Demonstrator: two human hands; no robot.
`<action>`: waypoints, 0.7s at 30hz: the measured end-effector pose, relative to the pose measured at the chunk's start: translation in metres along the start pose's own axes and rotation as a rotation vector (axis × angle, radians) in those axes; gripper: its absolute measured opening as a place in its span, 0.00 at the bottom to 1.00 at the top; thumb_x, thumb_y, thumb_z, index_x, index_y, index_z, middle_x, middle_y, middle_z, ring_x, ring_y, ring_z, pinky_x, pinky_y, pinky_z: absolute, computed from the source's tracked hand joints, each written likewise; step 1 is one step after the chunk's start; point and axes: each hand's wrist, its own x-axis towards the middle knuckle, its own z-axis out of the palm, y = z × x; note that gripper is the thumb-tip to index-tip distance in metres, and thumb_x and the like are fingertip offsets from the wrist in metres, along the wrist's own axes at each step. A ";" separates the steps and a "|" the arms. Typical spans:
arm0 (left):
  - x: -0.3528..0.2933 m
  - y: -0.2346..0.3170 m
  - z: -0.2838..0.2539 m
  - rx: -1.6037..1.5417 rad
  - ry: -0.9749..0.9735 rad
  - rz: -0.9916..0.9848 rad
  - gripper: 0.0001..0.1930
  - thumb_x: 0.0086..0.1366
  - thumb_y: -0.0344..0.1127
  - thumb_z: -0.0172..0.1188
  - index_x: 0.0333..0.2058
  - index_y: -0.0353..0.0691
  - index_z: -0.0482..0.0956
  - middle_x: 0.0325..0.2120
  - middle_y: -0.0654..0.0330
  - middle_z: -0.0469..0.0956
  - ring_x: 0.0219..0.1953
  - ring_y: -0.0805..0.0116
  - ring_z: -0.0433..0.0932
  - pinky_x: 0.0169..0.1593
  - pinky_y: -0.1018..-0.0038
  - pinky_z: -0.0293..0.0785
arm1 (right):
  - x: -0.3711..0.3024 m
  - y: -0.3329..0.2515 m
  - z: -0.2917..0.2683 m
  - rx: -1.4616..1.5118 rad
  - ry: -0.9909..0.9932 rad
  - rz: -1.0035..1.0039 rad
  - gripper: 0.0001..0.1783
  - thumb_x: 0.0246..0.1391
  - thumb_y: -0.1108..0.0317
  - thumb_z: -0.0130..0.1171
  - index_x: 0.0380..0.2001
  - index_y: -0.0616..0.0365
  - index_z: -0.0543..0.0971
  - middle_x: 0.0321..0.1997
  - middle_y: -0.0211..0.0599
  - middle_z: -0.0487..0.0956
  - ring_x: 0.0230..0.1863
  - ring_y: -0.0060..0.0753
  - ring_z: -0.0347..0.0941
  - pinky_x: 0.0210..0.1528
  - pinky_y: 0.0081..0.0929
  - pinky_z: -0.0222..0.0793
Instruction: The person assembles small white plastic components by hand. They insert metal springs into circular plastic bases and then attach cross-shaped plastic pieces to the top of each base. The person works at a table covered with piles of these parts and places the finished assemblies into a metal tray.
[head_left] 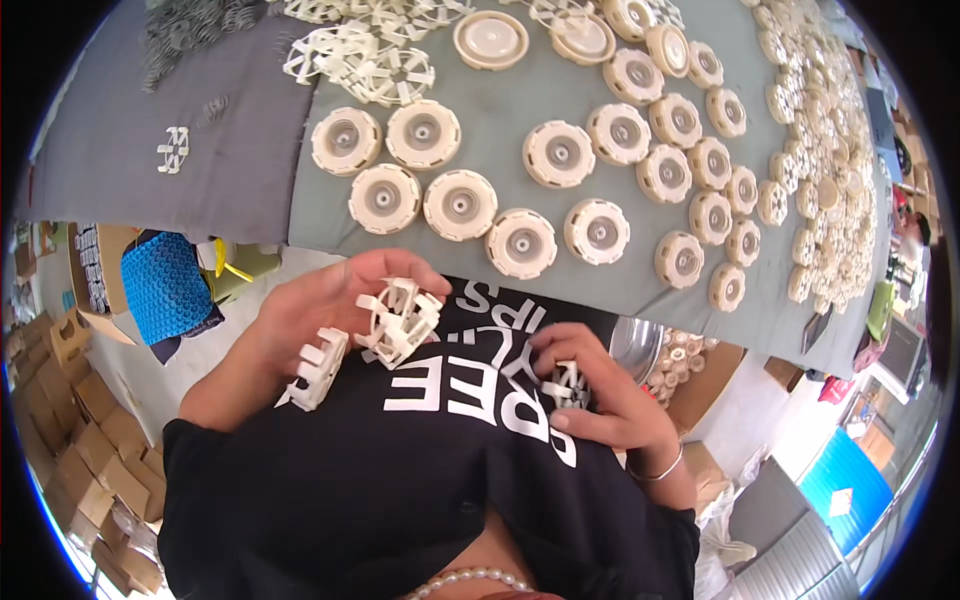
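My left hand (292, 305) is closed around a few white plastic spoked frames (402, 322), with one more white frame (322, 368) against the palm near the wrist. Over my lap, my right hand (612, 398) pinches another white spoked frame (566, 384) between thumb and fingers. Both hands are in front of the near table edge. Just beyond them, cream round caps (461, 205) with clear centres lie spread over the grey-green cloth (480, 110).
A heap of white frames (350, 60) lies at the back, beside a pile of metal springs (195, 30). One loose frame (173, 150) rests on the dark grey cloth (90, 160). Many cream parts (830, 150) cover the right side. Below stands a carton (712, 385) of round parts.
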 end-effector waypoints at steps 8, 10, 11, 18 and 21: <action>0.029 -0.024 0.011 0.069 -0.083 -0.044 0.25 0.64 0.47 0.66 0.48 0.31 0.74 0.43 0.51 0.73 0.42 0.67 0.78 0.43 0.69 0.88 | -0.032 0.009 -0.012 0.181 -0.031 0.190 0.29 0.56 0.67 0.74 0.59 0.60 0.79 0.53 0.36 0.74 0.41 0.23 0.72 0.39 0.20 0.74; 0.041 -0.024 0.022 0.047 -0.178 -0.078 0.24 0.64 0.46 0.65 0.48 0.30 0.74 0.42 0.51 0.73 0.42 0.66 0.78 0.44 0.66 0.89 | -0.030 0.029 -0.015 0.374 -0.101 0.205 0.34 0.53 0.64 0.77 0.60 0.66 0.77 0.55 0.38 0.74 0.43 0.23 0.71 0.41 0.20 0.72; 0.046 -0.025 0.026 0.027 -0.205 -0.091 0.24 0.64 0.46 0.65 0.48 0.30 0.74 0.42 0.50 0.73 0.42 0.65 0.78 0.44 0.65 0.90 | -0.028 0.030 -0.020 0.391 -0.137 0.193 0.34 0.51 0.68 0.78 0.60 0.64 0.77 0.56 0.37 0.75 0.42 0.22 0.71 0.41 0.22 0.74; 0.063 -0.030 0.032 -0.002 -0.268 -0.159 0.22 0.63 0.44 0.65 0.46 0.29 0.75 0.42 0.50 0.73 0.40 0.65 0.77 0.41 0.66 0.90 | -0.010 0.003 -0.051 -0.394 0.709 -0.191 0.42 0.35 0.69 0.83 0.58 0.61 0.81 0.54 0.37 0.78 0.48 0.31 0.75 0.47 0.26 0.72; 0.067 -0.027 0.035 0.008 -0.245 -0.192 0.23 0.63 0.45 0.65 0.45 0.30 0.75 0.41 0.51 0.73 0.40 0.66 0.76 0.40 0.67 0.90 | 0.023 0.014 -0.046 -0.798 0.786 -0.210 0.39 0.37 0.67 0.80 0.58 0.56 0.82 0.53 0.39 0.78 0.46 0.36 0.75 0.48 0.32 0.72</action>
